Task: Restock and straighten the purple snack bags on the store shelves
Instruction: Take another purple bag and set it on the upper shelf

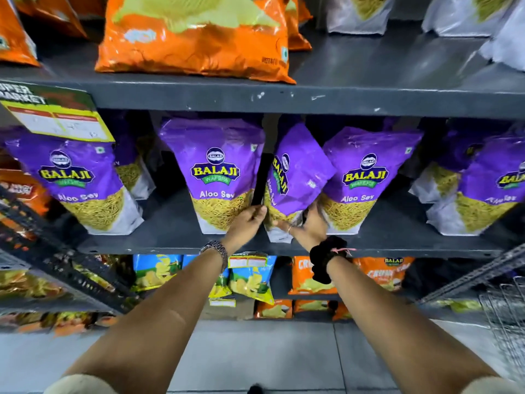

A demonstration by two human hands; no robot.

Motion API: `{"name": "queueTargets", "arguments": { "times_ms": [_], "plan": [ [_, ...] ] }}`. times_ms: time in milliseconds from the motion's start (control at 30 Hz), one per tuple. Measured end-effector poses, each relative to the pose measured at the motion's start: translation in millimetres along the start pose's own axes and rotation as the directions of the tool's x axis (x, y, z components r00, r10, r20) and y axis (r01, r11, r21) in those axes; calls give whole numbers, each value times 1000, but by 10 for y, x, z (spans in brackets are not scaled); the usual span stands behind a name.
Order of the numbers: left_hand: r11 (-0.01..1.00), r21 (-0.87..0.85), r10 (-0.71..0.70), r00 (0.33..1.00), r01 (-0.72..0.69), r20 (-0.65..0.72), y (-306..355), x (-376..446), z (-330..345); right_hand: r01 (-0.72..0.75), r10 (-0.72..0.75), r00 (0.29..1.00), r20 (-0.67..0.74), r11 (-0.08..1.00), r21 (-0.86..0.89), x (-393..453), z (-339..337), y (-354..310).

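Note:
Purple Balaji Aloo Sev bags stand in a row on the dark middle shelf [170, 240]. One purple bag [298, 169] is turned sideways and tilted, wedged between an upright bag [216, 172] on its left and another upright bag [366, 177] on its right. My left hand [250, 220] grips the tilted bag's lower left edge, beside a black vertical strip. The lower right corner of that bag is held by my right hand [309, 226]. More purple bags stand at the far left [76, 177] and far right [488, 189].
Orange chip bags [196, 38] lie on the shelf above, with white bags [358, 12] to their right. A price label [56, 115] hangs at upper left. Blue and orange bags fill the shelves below. A wire basket [505, 314] sits at lower right over grey floor tiles.

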State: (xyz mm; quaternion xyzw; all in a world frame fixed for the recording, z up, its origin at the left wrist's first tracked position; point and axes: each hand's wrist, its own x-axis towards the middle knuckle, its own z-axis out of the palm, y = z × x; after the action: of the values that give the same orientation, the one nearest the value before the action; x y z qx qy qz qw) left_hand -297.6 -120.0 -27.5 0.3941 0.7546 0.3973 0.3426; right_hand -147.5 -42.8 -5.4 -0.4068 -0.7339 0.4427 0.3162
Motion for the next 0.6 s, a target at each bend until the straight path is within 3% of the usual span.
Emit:
{"name": "queueTargets", "arguments": {
  "times_ms": [100,267,400,600],
  "plan": [
    [999,-37,10,1000,-9,29,-34,-20,-18,-29,28,999,-20,999,-19,12,-5,17],
    [997,-73,39,996,-33,82,-65,-32,-53,-166,163,978,133,986,15,29,-176,158],
    [995,-56,88,976,-78,201,-44,-46,-32,-201,162,946,280,972,118,-116,-414,54],
    [988,-135,106,960,-73,261,15,-61,-9,-247,170,923,344,950,192,-317,-626,49]
  ]
}}
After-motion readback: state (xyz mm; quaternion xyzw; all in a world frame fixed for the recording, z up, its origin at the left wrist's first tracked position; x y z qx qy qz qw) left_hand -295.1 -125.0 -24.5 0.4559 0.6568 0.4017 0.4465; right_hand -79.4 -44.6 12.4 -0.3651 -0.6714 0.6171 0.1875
